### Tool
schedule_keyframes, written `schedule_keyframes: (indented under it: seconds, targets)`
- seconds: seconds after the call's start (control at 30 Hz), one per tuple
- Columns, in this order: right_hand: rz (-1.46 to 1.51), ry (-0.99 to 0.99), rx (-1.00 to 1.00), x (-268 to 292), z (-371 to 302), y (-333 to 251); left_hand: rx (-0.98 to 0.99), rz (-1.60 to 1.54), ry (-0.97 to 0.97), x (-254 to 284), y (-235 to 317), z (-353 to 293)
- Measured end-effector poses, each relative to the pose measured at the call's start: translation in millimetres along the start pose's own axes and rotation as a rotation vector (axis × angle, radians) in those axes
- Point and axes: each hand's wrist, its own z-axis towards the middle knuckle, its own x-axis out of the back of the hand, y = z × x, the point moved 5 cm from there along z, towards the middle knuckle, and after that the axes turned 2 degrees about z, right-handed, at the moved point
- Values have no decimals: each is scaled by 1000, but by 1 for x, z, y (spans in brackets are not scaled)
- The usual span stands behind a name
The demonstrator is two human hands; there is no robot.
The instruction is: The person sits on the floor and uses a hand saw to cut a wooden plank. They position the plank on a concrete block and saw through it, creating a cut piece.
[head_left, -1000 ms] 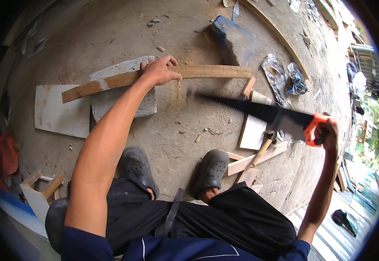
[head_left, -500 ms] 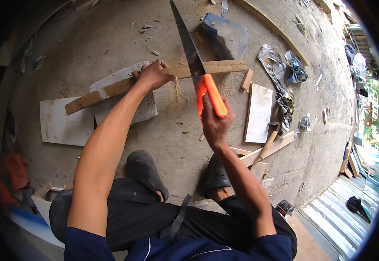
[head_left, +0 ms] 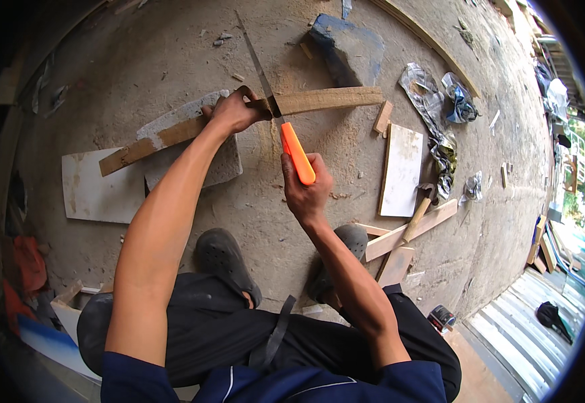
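Note:
A long wooden strip (head_left: 329,100) lies across a grey concrete block (head_left: 220,163), its right part reaching toward a blue-stained block (head_left: 347,52). My left hand (head_left: 230,114) is closed round the strip, pressing it above the concrete block, with the thumb side close to the saw. In my right hand (head_left: 309,190) is the orange handle of a hand saw (head_left: 297,153). The narrow dark blade stands on edge across the strip just right of my left hand, its tip pointing away and slightly left. Whether the teeth have entered the wood I cannot tell.
A white board (head_left: 97,188) lies partly beneath the strip's left end. To the right are another white board (head_left: 401,171), a small wood offcut (head_left: 383,117), a hammer (head_left: 416,220) on wood pieces, and crumpled plastic (head_left: 421,87). My dark clogs (head_left: 224,258) stand on the dusty floor.
My right hand and the saw have shifted left, close to my left hand. The blade now looks thinner and crosses the strip further left. My left hand keeps its grip.

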Motion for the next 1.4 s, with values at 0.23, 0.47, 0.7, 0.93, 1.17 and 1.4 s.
schedule_keyframes:
  seconds: [0.23, 0.47, 0.7, 0.93, 1.17, 1.4]
  targets:
    - [7, 25, -4, -5, -6, 1, 5, -11, -19, 0, -1, 1]
    - [0, 44, 1, -10, -13, 1, -36, -40, -37, -2, -6, 6]
    - [34, 11, -25, -16, -18, 3, -70, -16, -48, 0, 2, 1]
    - [35, -25, -36, -10, -7, 1, -22, -3, -13, -1, 0, 2]
    - [36, -21, -64, -8, -10, 2, -15, -3, 0, 0, 0, 3]
    - [-40, -38, -37, 8, -50, 10, 45, -4, -23, 1, 0, 3]
